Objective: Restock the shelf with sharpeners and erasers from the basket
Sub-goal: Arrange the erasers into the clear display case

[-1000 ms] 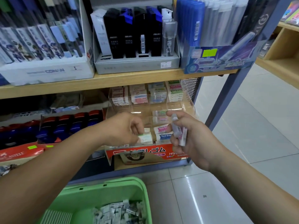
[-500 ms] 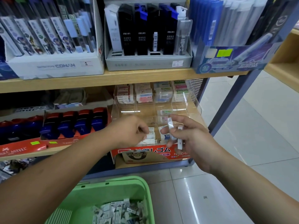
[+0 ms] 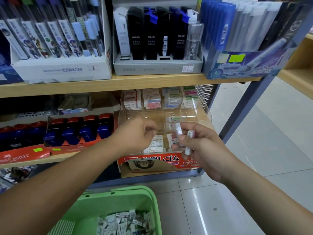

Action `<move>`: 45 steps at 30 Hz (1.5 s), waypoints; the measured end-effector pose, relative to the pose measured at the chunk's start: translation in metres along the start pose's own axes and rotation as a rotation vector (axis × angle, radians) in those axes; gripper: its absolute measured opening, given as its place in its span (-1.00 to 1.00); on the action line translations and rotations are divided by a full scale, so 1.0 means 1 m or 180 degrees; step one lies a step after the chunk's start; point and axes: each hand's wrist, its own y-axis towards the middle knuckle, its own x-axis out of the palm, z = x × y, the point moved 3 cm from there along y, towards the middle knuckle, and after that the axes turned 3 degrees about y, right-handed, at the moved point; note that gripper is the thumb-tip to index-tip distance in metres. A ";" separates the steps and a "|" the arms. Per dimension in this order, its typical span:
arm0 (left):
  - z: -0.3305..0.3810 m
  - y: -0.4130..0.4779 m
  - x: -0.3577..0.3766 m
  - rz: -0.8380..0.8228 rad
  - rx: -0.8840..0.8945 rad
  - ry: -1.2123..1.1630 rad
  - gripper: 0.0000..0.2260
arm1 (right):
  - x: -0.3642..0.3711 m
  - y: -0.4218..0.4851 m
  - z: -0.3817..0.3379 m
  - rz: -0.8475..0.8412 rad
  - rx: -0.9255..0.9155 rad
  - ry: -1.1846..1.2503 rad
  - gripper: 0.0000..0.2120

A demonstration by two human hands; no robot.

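Note:
A clear acrylic organiser [image 3: 205, 111] with stacked erasers stands on the lower shelf. My right hand [image 3: 201, 150] grips two small white wrapped erasers [image 3: 188, 141] in front of the organiser. My left hand [image 3: 135, 134] hovers at the organiser's front left, fingers curled, and I see nothing in it. White erasers [image 3: 156, 144] lie stacked in the front compartment between my hands. A green basket [image 3: 108, 202] with several wrapped erasers [image 3: 123, 223] sits on the floor below.
The upper wooden shelf [image 3: 118, 83] carries boxes of pencil leads. Red and blue sharpeners [image 3: 79, 131] fill a display to the left. A grey metal post [image 3: 245, 106] frames the shelf's right end, with tiled floor beyond.
My left hand has let go of the eraser it was setting into the front compartment and lifted slightly. My right hand holds its erasers in about the same spot.

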 end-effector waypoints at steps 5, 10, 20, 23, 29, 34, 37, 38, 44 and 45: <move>0.028 -0.009 -0.011 -0.0352 -0.0057 -0.1955 -0.81 | 0.007 -0.004 -0.008 0.0036 -0.0337 -0.0498 -0.59; 0.017 -0.009 -0.008 -0.0440 -0.0198 -0.2000 -0.89 | 0.007 -0.005 -0.011 0.0087 -0.0363 -0.0524 -0.59; 0.010 0.018 -0.024 0.0516 -0.0653 -0.1708 -0.85 | -0.013 0.012 -0.026 0.1108 -0.0308 0.0062 -0.84; 0.023 0.051 -0.020 0.0587 -0.0535 -0.1270 -0.88 | -0.006 0.019 -0.026 0.0987 -0.0184 0.0547 -0.67; 0.031 0.094 0.000 0.0727 -0.0364 0.0426 -0.89 | -0.022 0.017 -0.020 0.1057 -0.0322 0.0550 -0.65; 0.030 0.105 0.014 0.0489 0.0001 0.1657 -0.83 | -0.035 0.015 -0.017 0.1165 -0.0318 0.0574 -0.64; 0.034 0.112 0.015 0.0250 -0.0133 0.2041 -0.80 | -0.035 0.015 -0.016 0.1033 -0.0333 0.0630 -0.64; 0.035 0.111 0.013 0.0199 -0.0134 0.2001 -0.79 | -0.034 0.015 -0.016 0.0972 -0.0325 0.0652 -0.64; 0.022 0.098 0.007 0.0217 0.0024 0.0958 -0.56 | -0.028 0.012 -0.014 0.0866 -0.0237 0.0564 -0.81; 0.021 0.097 0.009 0.0097 0.0019 0.0927 -0.55 | -0.027 0.012 -0.014 0.0877 -0.0241 0.0505 -0.83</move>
